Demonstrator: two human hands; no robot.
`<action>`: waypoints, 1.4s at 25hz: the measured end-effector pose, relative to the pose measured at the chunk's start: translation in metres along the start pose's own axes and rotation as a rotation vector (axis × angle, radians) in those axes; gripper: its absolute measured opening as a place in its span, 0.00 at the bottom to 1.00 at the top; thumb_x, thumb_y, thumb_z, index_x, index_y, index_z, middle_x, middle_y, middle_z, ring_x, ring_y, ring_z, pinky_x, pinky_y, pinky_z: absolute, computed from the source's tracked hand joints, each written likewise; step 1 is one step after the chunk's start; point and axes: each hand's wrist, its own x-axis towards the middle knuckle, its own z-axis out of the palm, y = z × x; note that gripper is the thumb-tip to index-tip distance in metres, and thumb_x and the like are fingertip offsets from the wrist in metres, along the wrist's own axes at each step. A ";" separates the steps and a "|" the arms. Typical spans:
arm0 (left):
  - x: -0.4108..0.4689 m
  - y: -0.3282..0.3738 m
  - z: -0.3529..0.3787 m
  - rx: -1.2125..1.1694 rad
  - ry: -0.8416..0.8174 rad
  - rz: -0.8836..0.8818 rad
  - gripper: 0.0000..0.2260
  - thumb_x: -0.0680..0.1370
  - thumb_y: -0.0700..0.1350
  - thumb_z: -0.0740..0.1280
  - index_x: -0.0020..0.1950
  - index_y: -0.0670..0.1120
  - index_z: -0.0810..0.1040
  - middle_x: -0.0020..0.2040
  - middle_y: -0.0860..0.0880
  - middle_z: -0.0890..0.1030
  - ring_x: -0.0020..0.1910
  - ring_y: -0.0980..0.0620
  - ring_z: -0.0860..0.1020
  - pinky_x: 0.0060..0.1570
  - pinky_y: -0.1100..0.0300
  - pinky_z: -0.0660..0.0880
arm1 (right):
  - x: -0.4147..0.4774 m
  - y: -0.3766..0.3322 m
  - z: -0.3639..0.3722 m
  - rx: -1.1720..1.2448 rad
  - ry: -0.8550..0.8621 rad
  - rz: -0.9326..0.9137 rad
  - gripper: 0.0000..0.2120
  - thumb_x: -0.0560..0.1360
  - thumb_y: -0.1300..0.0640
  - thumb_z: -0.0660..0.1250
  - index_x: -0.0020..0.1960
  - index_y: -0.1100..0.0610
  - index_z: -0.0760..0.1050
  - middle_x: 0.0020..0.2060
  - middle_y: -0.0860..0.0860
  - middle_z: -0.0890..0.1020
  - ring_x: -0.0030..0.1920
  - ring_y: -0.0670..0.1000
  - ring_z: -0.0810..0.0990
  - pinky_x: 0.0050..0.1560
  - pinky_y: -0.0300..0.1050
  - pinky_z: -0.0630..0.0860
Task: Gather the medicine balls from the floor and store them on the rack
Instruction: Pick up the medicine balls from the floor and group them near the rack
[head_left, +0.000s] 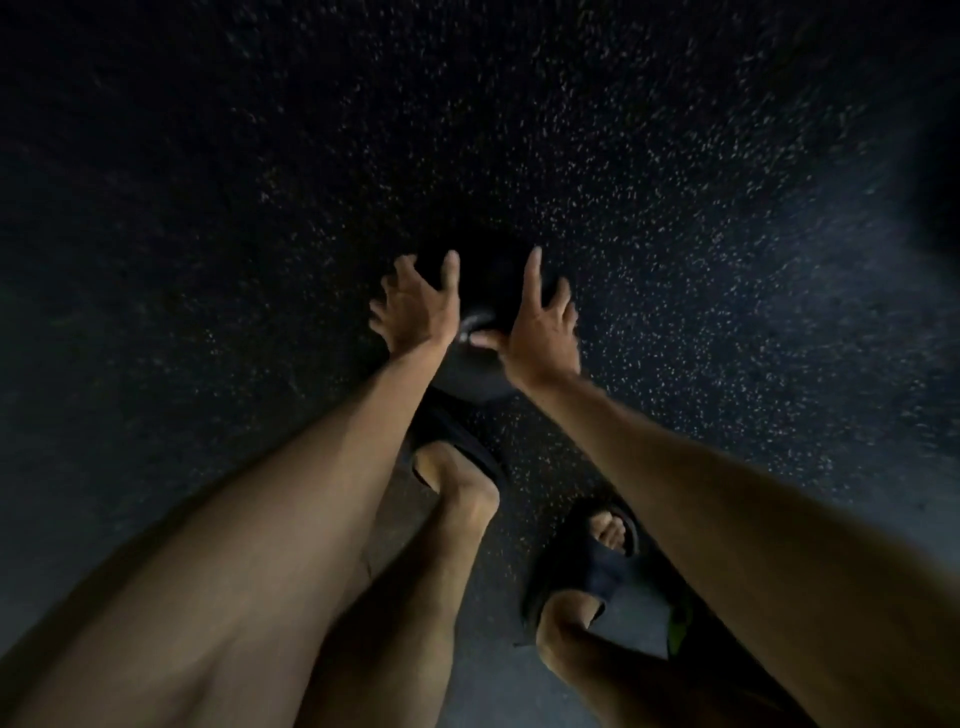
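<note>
On the floor, straight below me: ball, black and round, hard to separate from the dark rubber around it. The floor is black with pale flecks all over.

Ball position: resting on the floor just ahead of my feet, between my two hands.

Left hand: on the ball's left flank, back of the hand toward the camera, fingers spread wide and slightly bent. Not closed round anything. Cannot tell whether the palm touches the ball.

Right hand: on the ball's right flank, fingers likewise spread, one pointing straight ahead over the top. Open, gripping nothing. Contact with the ball cannot be judged either.

Writing: a whitish mark shows on the ball's near face, in the gap between my wrists. It is curved, smeared by blur and partly hidden by the right wrist. No letter, number or brand can be read.

Both forearms are bare and reach down from the lower corners.

Feet: left slide, black, its toe just beside the ball's near edge. Right slide, black, open-toed, further back. A green patch shows beside the right forearm; what it is I cannot tell.
</note>
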 end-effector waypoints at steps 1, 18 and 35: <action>-0.001 -0.009 -0.004 -0.001 0.010 0.133 0.31 0.80 0.65 0.58 0.78 0.50 0.62 0.75 0.41 0.66 0.72 0.37 0.65 0.69 0.40 0.61 | 0.015 -0.010 -0.008 0.015 -0.002 0.021 0.53 0.74 0.34 0.69 0.82 0.47 0.34 0.81 0.63 0.48 0.79 0.67 0.51 0.74 0.68 0.62; 0.189 0.110 -0.070 0.012 -0.170 0.064 0.34 0.75 0.70 0.63 0.72 0.48 0.68 0.69 0.42 0.74 0.66 0.40 0.73 0.63 0.44 0.73 | 0.113 -0.097 -0.071 -0.052 0.063 -0.154 0.57 0.71 0.32 0.70 0.82 0.48 0.34 0.81 0.60 0.39 0.81 0.62 0.40 0.79 0.65 0.52; 0.256 0.248 -0.090 0.196 -0.189 0.186 0.46 0.71 0.74 0.62 0.81 0.56 0.48 0.78 0.40 0.58 0.73 0.35 0.62 0.66 0.37 0.67 | 0.277 -0.143 -0.199 0.065 0.066 -0.194 0.36 0.81 0.33 0.51 0.81 0.51 0.51 0.77 0.59 0.60 0.75 0.61 0.62 0.74 0.61 0.65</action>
